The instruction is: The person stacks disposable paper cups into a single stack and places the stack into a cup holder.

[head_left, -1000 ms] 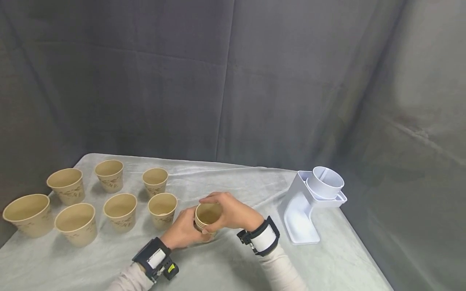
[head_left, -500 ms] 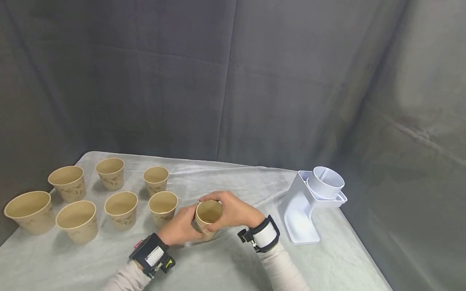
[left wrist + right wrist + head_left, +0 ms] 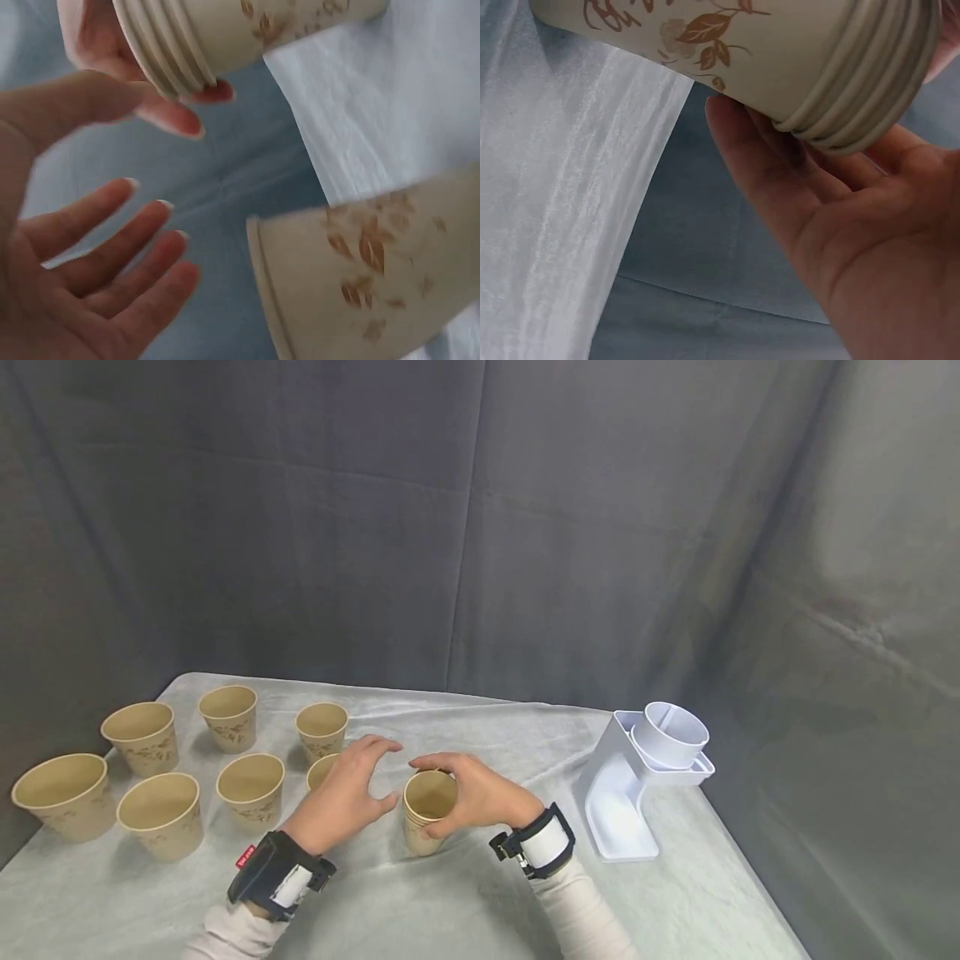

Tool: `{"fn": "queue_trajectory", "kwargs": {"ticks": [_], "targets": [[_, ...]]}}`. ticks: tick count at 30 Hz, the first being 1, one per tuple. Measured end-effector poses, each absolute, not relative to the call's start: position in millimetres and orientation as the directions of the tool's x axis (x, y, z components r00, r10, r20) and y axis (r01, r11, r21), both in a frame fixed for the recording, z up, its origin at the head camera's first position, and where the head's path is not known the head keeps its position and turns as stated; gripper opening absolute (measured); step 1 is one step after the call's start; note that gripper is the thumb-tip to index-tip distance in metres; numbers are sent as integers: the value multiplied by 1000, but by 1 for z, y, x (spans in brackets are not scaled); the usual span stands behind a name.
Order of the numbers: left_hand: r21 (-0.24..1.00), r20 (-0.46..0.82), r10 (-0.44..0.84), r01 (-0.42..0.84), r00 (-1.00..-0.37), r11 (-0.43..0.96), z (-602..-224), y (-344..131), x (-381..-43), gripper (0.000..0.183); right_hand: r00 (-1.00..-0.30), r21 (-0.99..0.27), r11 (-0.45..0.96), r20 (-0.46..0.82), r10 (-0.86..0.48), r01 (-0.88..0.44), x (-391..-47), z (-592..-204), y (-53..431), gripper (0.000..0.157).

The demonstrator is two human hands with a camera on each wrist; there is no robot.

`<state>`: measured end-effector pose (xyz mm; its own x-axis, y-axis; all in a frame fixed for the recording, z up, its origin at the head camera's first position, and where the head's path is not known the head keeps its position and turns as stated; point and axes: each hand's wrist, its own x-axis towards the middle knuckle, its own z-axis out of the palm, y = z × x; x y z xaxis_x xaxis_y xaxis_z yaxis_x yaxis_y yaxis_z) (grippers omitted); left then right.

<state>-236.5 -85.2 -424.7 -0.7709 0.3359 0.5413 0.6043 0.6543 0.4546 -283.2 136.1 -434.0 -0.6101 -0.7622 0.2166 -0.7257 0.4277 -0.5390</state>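
My right hand (image 3: 480,795) grips a short stack of nested paper cups (image 3: 420,837) near the rims, thumb on the near side and fingers round the far side. Several stacked rims show in the right wrist view, above a beige wall with brown leaf print. My left hand (image 3: 339,799) is apart from the stack, thumb and fingers spread with nothing between them. Just beyond it stands a single paper cup (image 3: 318,771), partly hidden by the hand in the head view. That cup appears at lower right in the left wrist view.
Several more beige paper cups stand upright in two rows on the left, including a wide one (image 3: 71,797) at the table's left edge. On the right is a white plastic stand (image 3: 622,810) with a round cylinder (image 3: 670,737) on top. Grey curtains (image 3: 360,527) hang behind.
My left hand has let go of the cup stack and moved left and slightly up, its fingers spreading. The right hand keeps its hold, and the stack stays in nearly the same place.
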Motion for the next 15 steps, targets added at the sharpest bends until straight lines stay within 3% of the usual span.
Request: {"fn": "queue_trajectory", "kwargs": {"ticks": [8,15], "targets": [[388,627,268,591,-732,707,-424,-103,-247,58,-595,-649,354,191,-781,-673,-288,-437,139,90],[373,562,280,541,-778,754,-436,-118,-257,62,-551,-787,253,129,-825,-563,-303,-461,144,86]]}}
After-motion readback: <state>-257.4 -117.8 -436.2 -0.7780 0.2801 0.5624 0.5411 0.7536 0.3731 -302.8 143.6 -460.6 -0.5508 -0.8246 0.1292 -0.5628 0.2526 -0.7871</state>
